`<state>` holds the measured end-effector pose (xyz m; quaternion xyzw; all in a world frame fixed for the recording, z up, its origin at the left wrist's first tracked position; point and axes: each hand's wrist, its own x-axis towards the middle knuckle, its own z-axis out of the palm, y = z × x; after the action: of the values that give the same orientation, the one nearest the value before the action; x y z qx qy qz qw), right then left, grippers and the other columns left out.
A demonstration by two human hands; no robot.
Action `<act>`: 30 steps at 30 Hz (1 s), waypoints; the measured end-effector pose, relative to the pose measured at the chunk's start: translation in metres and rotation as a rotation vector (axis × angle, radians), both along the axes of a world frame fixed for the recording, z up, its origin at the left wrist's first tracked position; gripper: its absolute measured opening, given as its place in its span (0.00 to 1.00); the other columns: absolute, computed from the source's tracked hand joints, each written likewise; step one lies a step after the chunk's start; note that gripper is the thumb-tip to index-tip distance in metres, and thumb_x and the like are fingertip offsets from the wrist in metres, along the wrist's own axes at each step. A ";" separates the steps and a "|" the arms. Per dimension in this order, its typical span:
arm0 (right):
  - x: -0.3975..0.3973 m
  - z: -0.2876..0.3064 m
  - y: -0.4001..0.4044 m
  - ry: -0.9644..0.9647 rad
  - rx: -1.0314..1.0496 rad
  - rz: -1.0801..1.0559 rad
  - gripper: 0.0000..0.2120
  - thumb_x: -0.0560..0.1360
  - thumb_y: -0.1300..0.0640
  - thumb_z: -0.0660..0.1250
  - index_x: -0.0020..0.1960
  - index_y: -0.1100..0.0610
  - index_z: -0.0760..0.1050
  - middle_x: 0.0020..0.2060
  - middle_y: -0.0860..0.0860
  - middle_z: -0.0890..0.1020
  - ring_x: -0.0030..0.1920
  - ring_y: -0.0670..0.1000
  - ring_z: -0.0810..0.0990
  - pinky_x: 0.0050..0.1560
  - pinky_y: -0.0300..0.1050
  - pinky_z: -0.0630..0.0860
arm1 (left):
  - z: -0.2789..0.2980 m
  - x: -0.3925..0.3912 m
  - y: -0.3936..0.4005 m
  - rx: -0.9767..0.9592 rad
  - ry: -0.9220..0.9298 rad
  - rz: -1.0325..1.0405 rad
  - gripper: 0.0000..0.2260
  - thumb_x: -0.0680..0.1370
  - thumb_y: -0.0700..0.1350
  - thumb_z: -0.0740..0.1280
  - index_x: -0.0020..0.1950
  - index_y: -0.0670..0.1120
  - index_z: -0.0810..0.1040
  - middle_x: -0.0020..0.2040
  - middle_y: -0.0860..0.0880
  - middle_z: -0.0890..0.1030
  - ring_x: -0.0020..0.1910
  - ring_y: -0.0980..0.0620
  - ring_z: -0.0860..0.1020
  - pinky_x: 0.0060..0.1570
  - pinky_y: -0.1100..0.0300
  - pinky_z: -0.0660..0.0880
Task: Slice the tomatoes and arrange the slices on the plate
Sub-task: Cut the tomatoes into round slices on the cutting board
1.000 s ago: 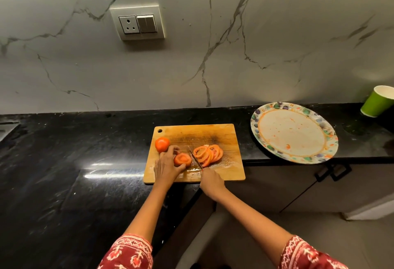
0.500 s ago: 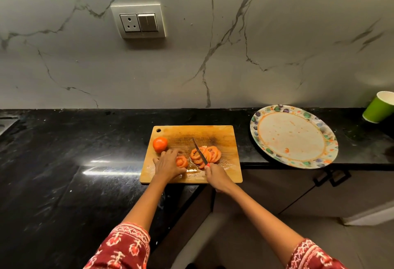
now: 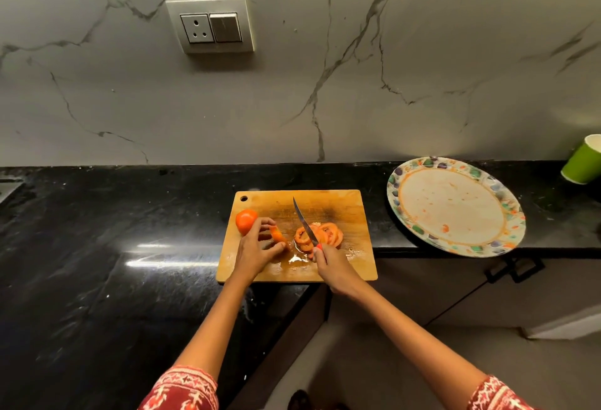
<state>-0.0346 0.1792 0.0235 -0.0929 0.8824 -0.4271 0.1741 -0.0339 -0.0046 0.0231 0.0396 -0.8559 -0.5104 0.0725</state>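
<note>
A wooden cutting board (image 3: 338,204) lies on the black counter. A whole tomato (image 3: 245,220) sits at its left edge. My left hand (image 3: 257,250) pinches the thin remaining tomato end (image 3: 278,235), tilted up off the board. A pile of tomato slices (image 3: 325,235) lies just right of it. My right hand (image 3: 328,263) grips the red-handled knife (image 3: 305,222), its blade raised and pointing away over the slices. The patterned plate (image 3: 455,206) sits to the right, holding only juice smears.
A green paper cup (image 3: 582,161) stands at the far right by the marble wall. A socket and switch plate (image 3: 210,24) is on the wall above. The counter edge (image 3: 422,252) drops to cabinets and floor on the right. A sink corner (image 3: 8,188) shows at far left.
The knife has come up out of the tomato and now points away over the slices. My left hand has lifted the leftover tomato end off the board.
</note>
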 end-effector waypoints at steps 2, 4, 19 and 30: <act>0.003 -0.001 -0.008 0.016 0.015 -0.012 0.13 0.82 0.57 0.53 0.46 0.61 0.72 0.39 0.56 0.75 0.40 0.53 0.73 0.41 0.47 0.67 | -0.004 -0.002 -0.005 0.014 0.024 -0.027 0.16 0.69 0.37 0.74 0.53 0.46 0.73 0.52 0.51 0.76 0.52 0.57 0.75 0.45 0.79 0.70; 0.005 -0.002 -0.014 0.040 0.021 -0.028 0.12 0.82 0.57 0.53 0.45 0.60 0.71 0.38 0.55 0.74 0.40 0.52 0.72 0.41 0.46 0.65 | -0.006 -0.003 -0.007 0.048 0.019 -0.058 0.15 0.70 0.37 0.73 0.54 0.45 0.75 0.54 0.48 0.77 0.54 0.54 0.75 0.47 0.77 0.71; 0.018 -0.006 -0.015 0.077 0.038 -0.076 0.12 0.82 0.59 0.54 0.41 0.56 0.69 0.32 0.47 0.72 0.34 0.46 0.70 0.33 0.39 0.61 | -0.021 -0.008 -0.003 0.100 0.044 -0.019 0.18 0.69 0.39 0.74 0.55 0.48 0.73 0.53 0.52 0.75 0.54 0.53 0.76 0.55 0.54 0.77; 0.012 -0.008 -0.005 0.062 0.056 -0.137 0.13 0.82 0.58 0.53 0.48 0.63 0.74 0.41 0.57 0.78 0.43 0.54 0.75 0.40 0.46 0.65 | -0.023 0.002 -0.018 -0.388 -0.064 0.031 0.32 0.66 0.52 0.72 0.67 0.53 0.64 0.59 0.49 0.72 0.60 0.49 0.70 0.56 0.50 0.64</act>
<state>-0.0224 0.1742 0.0152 -0.0407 0.9032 -0.4101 0.1198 -0.0320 -0.0225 0.0000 0.0541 -0.9394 -0.3332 0.0591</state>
